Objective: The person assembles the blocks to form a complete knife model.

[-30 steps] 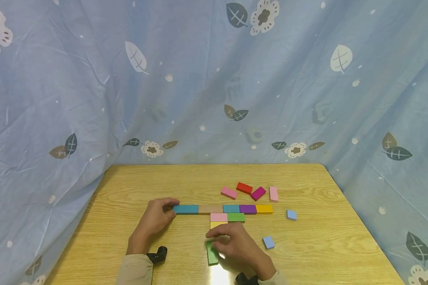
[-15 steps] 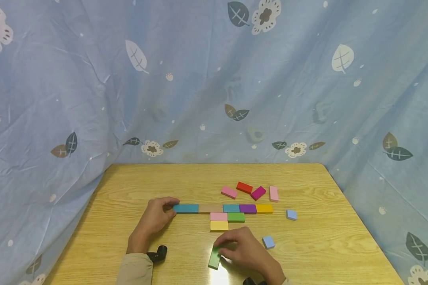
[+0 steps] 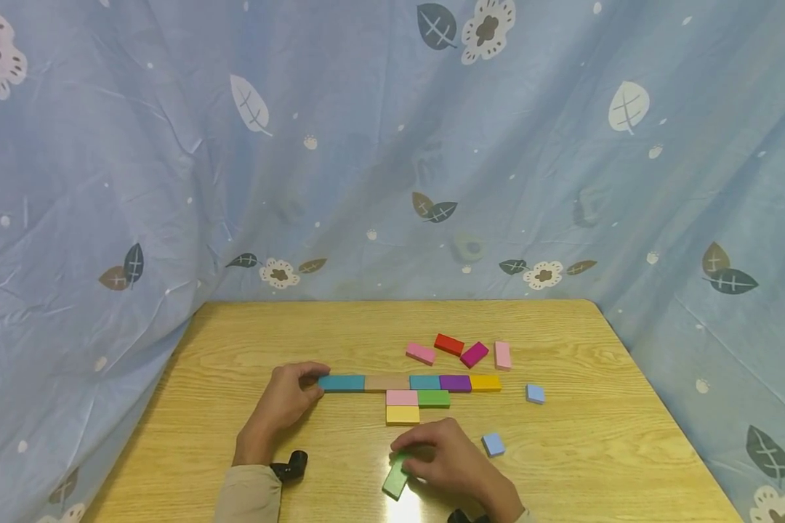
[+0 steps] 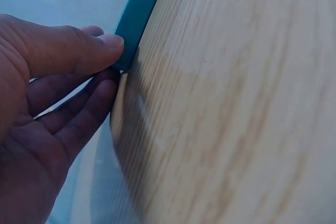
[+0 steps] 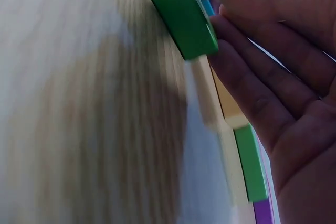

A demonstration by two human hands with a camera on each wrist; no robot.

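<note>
Pinching the green block [image 3: 395, 476] near the table's [image 3: 248, 341] front edge, the right hand [image 3: 448, 461] risks a slip. The left hand [image 3: 284, 399], fingertips curled against the teal block [image 3: 341, 383] at the row's left end, could nudge that row askew.

Right hand [image 3: 451, 459]: drawn back from the yellow block [image 3: 402, 415] toward the lower edge of the frame, uncovering that block. Green block [image 3: 395, 477] in its fingers: carried lower, turned from near-upright to slanting toward lower left.
</note>
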